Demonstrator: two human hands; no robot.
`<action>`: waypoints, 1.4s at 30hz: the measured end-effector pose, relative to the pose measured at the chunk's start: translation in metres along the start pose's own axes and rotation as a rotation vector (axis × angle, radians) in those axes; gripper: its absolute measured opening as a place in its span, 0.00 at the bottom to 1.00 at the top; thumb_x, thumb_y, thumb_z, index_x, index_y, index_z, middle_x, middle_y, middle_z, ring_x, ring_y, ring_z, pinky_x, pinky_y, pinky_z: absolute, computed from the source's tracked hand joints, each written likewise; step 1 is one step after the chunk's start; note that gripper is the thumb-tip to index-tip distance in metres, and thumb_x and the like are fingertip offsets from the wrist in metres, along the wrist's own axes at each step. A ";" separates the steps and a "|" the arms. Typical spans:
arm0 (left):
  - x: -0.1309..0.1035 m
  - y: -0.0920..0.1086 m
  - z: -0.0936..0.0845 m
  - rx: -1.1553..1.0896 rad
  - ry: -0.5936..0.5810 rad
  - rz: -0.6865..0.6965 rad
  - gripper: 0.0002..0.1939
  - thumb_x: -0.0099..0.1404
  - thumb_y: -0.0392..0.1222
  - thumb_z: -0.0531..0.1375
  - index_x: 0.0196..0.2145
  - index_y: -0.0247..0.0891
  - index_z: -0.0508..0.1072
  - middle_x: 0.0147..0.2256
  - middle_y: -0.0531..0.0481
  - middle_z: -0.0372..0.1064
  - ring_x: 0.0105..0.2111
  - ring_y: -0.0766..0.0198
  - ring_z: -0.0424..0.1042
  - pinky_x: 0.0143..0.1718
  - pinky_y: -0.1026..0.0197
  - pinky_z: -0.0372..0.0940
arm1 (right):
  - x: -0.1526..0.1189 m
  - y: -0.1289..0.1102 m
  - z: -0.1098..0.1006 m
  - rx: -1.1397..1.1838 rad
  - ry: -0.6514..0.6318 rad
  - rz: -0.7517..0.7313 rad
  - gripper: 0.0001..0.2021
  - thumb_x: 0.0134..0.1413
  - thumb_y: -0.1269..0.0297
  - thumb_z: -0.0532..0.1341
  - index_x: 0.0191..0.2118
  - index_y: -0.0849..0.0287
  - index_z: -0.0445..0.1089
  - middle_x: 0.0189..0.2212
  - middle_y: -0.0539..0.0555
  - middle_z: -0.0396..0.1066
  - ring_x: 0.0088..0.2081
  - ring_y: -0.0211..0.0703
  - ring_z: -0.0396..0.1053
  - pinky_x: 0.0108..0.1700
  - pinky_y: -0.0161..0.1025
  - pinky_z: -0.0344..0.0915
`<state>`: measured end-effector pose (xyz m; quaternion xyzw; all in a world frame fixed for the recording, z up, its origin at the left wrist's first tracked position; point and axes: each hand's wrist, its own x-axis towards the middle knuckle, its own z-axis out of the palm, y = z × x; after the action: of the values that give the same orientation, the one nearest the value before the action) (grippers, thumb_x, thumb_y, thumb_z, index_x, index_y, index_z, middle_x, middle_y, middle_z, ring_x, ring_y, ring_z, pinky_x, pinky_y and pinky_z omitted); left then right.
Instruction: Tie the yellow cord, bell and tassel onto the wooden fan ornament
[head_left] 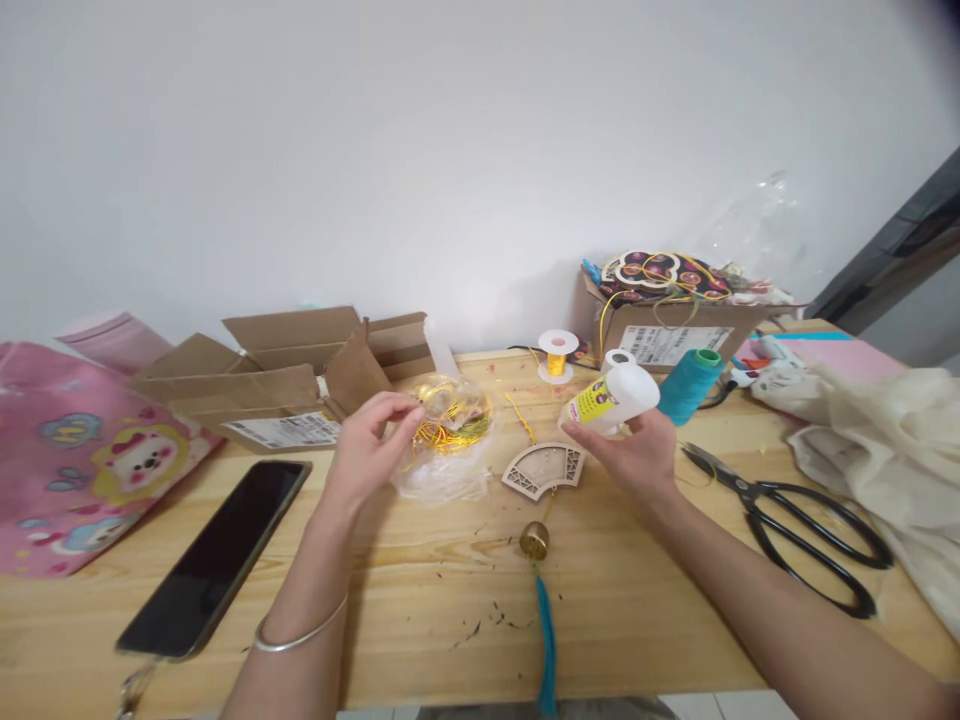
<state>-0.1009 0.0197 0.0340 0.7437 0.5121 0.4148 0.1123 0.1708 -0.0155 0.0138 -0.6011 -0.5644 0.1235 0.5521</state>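
My left hand (369,440) pinches the top of a clear plastic bag (448,440) that holds coiled gold cord, just above the wooden table (450,610). My right hand (637,452) grips a white glue bottle (611,399) with a yellow label, tilted with its tip toward the left. Between the hands lies a fan-shaped wooden cutout (543,468). A gold bell (534,540) with a teal tassel (546,640) lies in front of the cutout, near the table's front edge.
A black phone (216,555) lies at the left, by a pink printed bag (75,460) and an open cardboard box (277,385). Black scissors (795,525), a teal thread spool (691,385), a yellow cord spool (556,355), a filled cardboard box (667,320) and cream cloth (877,450) sit right.
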 end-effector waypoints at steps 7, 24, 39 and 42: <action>-0.001 -0.015 0.000 0.080 -0.303 -0.093 0.11 0.57 0.43 0.54 0.33 0.37 0.73 0.34 0.48 0.70 0.31 0.65 0.68 0.29 0.66 0.62 | 0.000 0.001 0.002 0.010 0.022 0.033 0.17 0.30 0.53 0.66 0.27 0.61 0.69 0.26 0.56 0.74 0.27 0.48 0.71 0.28 0.43 0.68; -0.002 -0.030 -0.005 0.213 -0.360 -0.311 0.11 0.50 0.45 0.55 0.27 0.37 0.73 0.24 0.52 0.71 0.22 0.64 0.66 0.22 0.66 0.56 | 0.000 0.008 0.007 0.098 0.030 0.081 0.22 0.29 0.54 0.67 0.32 0.64 0.68 0.29 0.58 0.74 0.30 0.50 0.72 0.30 0.43 0.69; -0.003 -0.013 -0.008 0.396 -0.492 -0.327 0.12 0.52 0.45 0.53 0.27 0.38 0.73 0.22 0.53 0.69 0.24 0.63 0.65 0.23 0.65 0.52 | -0.002 0.003 0.004 0.093 -0.013 0.103 0.19 0.29 0.54 0.67 0.28 0.63 0.69 0.27 0.57 0.75 0.28 0.50 0.72 0.28 0.42 0.69; -0.002 -0.016 -0.008 0.435 -0.510 -0.324 0.11 0.51 0.43 0.52 0.27 0.38 0.73 0.25 0.51 0.70 0.25 0.63 0.66 0.25 0.65 0.53 | -0.002 0.002 0.004 0.096 -0.012 0.118 0.19 0.29 0.54 0.67 0.28 0.63 0.69 0.27 0.57 0.75 0.27 0.50 0.72 0.28 0.43 0.69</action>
<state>-0.1179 0.0229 0.0285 0.7390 0.6549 0.0746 0.1397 0.1682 -0.0145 0.0093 -0.6054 -0.5249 0.1864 0.5686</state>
